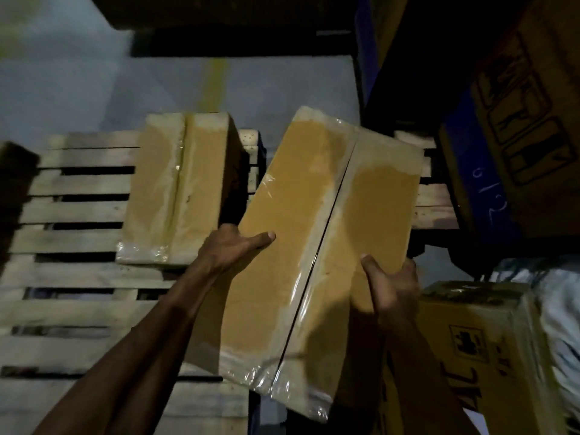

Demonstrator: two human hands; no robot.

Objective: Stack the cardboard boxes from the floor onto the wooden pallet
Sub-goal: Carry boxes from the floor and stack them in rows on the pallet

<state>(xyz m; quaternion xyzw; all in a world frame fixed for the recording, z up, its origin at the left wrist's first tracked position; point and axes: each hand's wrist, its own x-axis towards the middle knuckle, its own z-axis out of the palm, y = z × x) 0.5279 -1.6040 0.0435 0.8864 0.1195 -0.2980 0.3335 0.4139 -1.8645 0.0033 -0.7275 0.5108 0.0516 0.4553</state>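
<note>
The slatted, rough-wood pallet (78, 215) carried one taped box (179, 189) at its far edge. A second box (314, 233), flat-topped cardboard under glossy wrinkled tape, was held tilted above the pallet's right edge. Left hand (233, 246) and right hand (392, 287) gripped its sides, thumbs on top. Judged mid-carry; next, lower it flush beside the first.

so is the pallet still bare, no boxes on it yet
No, one taped box already sits on the wooden pallet while both hands carry another.
</note>
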